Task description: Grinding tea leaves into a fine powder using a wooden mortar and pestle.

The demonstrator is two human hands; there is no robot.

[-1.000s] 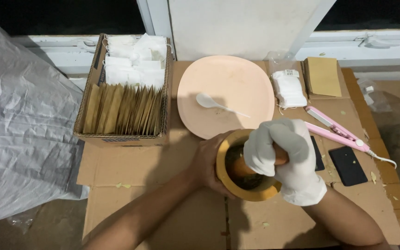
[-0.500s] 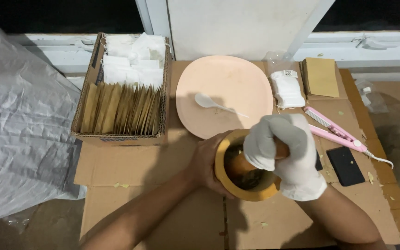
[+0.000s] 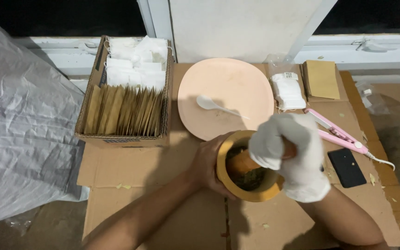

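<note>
Head view, lower centre of the frame: the bare left hand (image 3: 208,164) wraps around the side of a wooden mortar (image 3: 246,166), gripping it against the flattened cardboard (image 3: 130,171) underneath. The gloved right hand (image 3: 289,153) is closed in a fist around a wooden pestle (image 3: 242,163), whose thick end sits down in the bowl on a dark mass of greenish leafy matter (image 3: 252,177). To do the grinding well, I judge the left hand should keep the mortar pinned flat so it cannot skid, while the pestle presses and circles against the wall, low enough that flakes do not jump out. Right of the mortar lie a black card (image 3: 346,167) and a pink clamp tool (image 3: 336,134). Further up sits a pale pink plate (image 3: 237,83) with a white spoon (image 3: 216,105). At upper left stands a cardboard box (image 3: 85,111) of brown and white sachets.
</note>
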